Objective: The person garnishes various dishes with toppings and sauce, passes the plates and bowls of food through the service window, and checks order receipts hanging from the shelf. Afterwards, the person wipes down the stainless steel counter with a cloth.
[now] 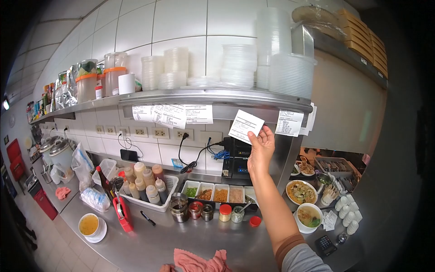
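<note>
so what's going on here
The person's right hand holds up a printed slip in front of the metal shelf edge, where other slips hang. What looks like the left hand barely shows at the bottom, beside a pink cloth; its grip can't be made out. On the counter, a filled bowl sits on a saucer.

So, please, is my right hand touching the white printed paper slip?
Touching. The head view shows the right hand gripping the white printed paper slip near its lower right edge, with the thumb across its printed face.
</note>
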`<state>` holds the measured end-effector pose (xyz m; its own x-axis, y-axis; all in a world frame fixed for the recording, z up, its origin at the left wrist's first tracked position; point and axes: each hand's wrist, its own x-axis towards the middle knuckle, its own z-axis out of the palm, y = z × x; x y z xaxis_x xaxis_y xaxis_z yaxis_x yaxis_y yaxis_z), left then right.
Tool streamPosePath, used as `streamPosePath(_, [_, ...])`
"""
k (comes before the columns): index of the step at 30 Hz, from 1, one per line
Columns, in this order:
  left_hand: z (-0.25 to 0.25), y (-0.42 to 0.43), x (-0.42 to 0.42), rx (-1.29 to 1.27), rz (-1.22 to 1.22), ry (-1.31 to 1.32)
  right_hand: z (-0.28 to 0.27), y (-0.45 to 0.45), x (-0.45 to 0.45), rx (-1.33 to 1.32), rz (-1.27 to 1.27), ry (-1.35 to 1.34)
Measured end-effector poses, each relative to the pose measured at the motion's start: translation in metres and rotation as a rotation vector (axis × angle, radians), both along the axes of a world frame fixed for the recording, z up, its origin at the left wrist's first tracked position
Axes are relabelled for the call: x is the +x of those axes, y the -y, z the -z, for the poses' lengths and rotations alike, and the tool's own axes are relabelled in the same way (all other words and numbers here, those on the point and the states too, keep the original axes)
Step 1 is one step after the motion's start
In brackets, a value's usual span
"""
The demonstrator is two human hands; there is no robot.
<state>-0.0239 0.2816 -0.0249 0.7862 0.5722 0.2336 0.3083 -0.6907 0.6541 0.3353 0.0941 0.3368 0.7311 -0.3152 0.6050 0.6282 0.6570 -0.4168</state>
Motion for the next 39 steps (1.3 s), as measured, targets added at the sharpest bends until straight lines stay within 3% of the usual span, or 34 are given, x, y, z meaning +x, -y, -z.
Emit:
streamPosePath(6, [0.004, -0.001, 0.000, -0.028, -0.002, 0.006, 0.016, 0.028, 0.020, -0.161, -0.140, -0.156])
streamPosePath(12, [0.006, -0.002, 0.001, 0.001, -0.012, -0.028, 0.035, 0.076, 0.049, -0.400, 0.060, -0.160])
streamPosePath(18, [0.003, 0.000, 0.001, 0.013, -0.020, 0.008, 0.010, 0.105, -0.020, -0.563, -0.006, -0.113])
streamPosePath(27, [0.003, -0.001, 0.001, 0.013, -0.008, -0.040, -0.032, 0.108, -0.011, -0.613, 0.134, -0.173])
streamPosePath(39, [0.001, 0.000, 0.001, 0.015, -0.005, 0.047, -0.035, 0.102, 0.011, -0.391, 0.282, -0.096])
